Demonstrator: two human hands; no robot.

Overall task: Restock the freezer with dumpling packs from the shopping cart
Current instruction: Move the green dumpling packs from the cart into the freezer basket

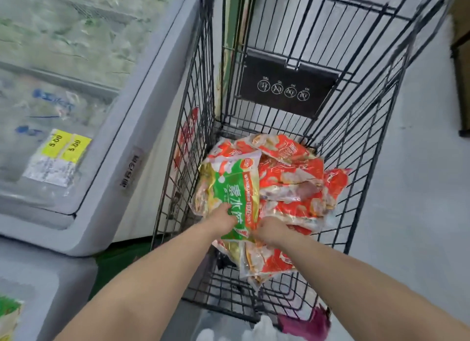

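Observation:
A black wire shopping cart (pixel 376 127) stands in front of me, holding a heap of dumpling packs. On top at the left lies a green dumpling pack (pixel 235 188); several red dumpling packs (pixel 292 172) lie beside and under it. Both my hands reach down into the cart. My left hand (pixel 223 217) grips the near left edge of the green pack, and my right hand (pixel 270 232) holds its near right corner, fingers partly hidden among the packs. The grey chest freezer (pixel 132 127) stands at the left, its frosted glass lid shut.
Yellow price tags (pixel 66 144) stick on the freezer lid. A second freezer lid (pixel 38 284) lies at the bottom left, with a green pack (pixel 9 315) showing at its edge. Grey floor spreads to the right of the cart; a dark fixture (pixel 461 61) stands at the far right.

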